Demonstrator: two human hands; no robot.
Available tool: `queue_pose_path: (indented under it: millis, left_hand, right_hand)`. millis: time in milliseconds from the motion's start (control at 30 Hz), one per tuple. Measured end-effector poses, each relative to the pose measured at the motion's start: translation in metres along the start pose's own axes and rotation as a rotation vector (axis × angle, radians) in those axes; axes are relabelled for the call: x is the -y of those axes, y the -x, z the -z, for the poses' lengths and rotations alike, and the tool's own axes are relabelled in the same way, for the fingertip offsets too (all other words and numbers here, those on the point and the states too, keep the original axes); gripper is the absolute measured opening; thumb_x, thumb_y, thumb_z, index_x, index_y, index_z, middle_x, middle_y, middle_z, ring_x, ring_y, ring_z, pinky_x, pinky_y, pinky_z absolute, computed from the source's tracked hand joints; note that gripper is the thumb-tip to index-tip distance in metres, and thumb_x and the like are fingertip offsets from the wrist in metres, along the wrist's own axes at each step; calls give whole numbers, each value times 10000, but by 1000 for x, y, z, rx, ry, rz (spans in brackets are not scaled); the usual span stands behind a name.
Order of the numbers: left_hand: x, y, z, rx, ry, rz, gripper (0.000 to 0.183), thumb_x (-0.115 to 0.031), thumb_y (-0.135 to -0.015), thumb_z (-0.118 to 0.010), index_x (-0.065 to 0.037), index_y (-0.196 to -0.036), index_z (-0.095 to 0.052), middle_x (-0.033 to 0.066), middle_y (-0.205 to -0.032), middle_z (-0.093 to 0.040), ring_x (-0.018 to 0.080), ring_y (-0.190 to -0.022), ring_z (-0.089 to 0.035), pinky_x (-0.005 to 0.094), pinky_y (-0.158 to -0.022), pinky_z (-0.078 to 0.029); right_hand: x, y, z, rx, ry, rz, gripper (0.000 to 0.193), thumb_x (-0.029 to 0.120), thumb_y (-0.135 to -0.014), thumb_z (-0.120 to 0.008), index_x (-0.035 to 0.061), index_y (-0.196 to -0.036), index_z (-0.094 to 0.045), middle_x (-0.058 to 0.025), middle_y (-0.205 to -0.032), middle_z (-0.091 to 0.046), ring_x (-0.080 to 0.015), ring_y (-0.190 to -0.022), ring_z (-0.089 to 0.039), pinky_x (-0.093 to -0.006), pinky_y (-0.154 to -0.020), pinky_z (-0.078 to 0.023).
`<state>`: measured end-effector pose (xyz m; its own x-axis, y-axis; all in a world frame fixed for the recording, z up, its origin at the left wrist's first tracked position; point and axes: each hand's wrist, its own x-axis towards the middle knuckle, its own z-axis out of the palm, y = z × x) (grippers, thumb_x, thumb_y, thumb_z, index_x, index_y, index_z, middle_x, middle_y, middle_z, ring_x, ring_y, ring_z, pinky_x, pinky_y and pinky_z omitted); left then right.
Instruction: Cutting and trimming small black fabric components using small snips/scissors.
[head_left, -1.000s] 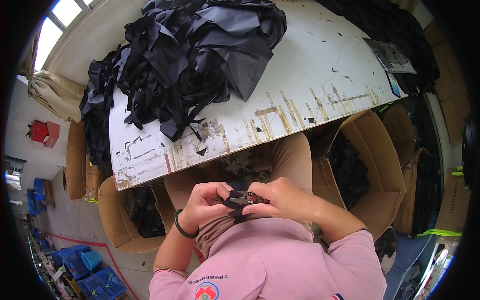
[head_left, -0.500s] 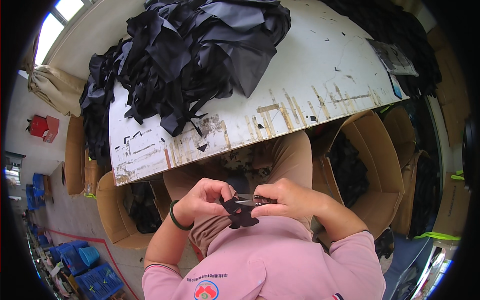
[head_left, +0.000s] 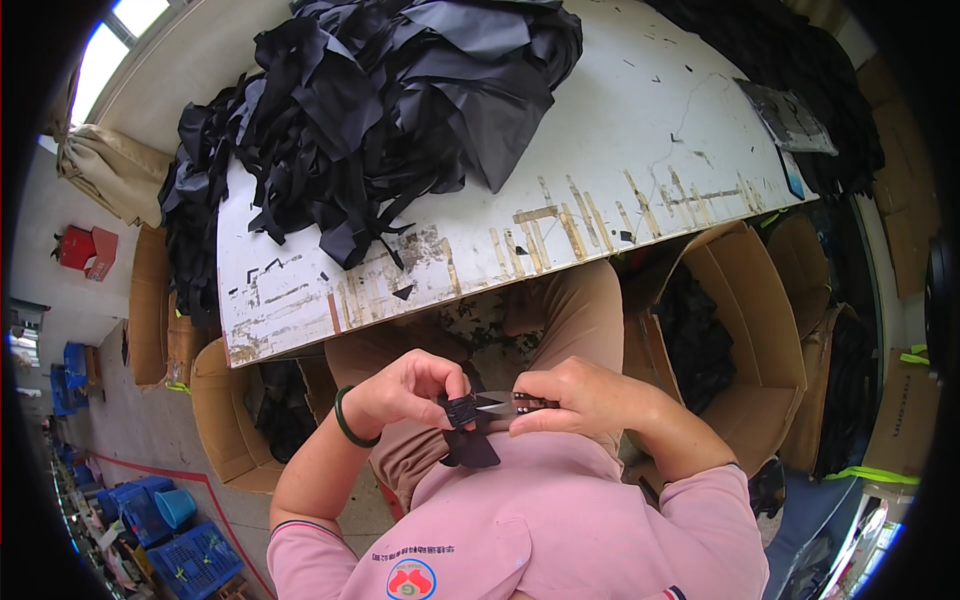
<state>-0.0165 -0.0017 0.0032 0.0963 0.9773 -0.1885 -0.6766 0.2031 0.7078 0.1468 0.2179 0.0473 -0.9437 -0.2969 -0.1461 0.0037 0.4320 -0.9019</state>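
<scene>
Above my lap, the fingers of my left hand (head_left: pixel 400 395) pinch a small piece of black fabric (head_left: pixel 472 450) whose lower part hangs down in front of the pink shirt. My right hand (head_left: pixel 580 395) is closed round the dark handles of small scissors (head_left: pixel 535 402). Their silver blades point left and reach the upper part of the fabric, close to my left fingertips. Blur and the dark cloth hide whether the blades are apart there. A big heap of black fabric pieces (head_left: pixel 370 120) lies on the white table (head_left: pixel 620 120) ahead of me.
Cardboard boxes holding black pieces stand under the table, one at the left (head_left: pixel 225 420) and one at the right (head_left: pixel 745 340). The table's worn front edge runs just beyond my knees. Blue plastic baskets (head_left: pixel 195 560) are on the floor at far left. More black fabric (head_left: pixel 800 80) covers the table's right end.
The fabric in my left hand has turned, so a broader flap now hangs down. My left hand has shifted slightly, and the scissors have moved a little to the right.
</scene>
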Motion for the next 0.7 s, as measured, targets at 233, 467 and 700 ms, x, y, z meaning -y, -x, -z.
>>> queue_pose_path:
  millis: [233,467,700]
  left_hand:
    - [-2,-1,-4,1,-1,25,142,76,-695,-707,49,-818,-640,134,-858,-674,234,-921,-617,312,-833,-470]
    - [-2,-5,-5,92,36,61,135,69,-746,-675,48,-871,-627,118,-908,-683,159,-867,-641,264,-807,-491]
    - [-4,-8,-8,142,63,171,133,61,-761,-676,45,-882,-621,113,-908,-686,158,-866,-650,268,-816,-500]
  right_hand:
    - [3,-1,0,43,-14,-23,375,410,-861,-660,41,-857,-589,-137,-612,-578,-328,-554,-582,-407,-531,-444]
    - [-4,-4,-4,4,73,79,335,365,-839,-700,57,-826,-570,-91,-593,-553,-301,-528,-551,-368,-491,-412]
    - [-1,-11,-4,29,194,170,372,425,-868,-633,69,-816,-539,-127,-605,-589,-350,-574,-588,-422,-530,-457]
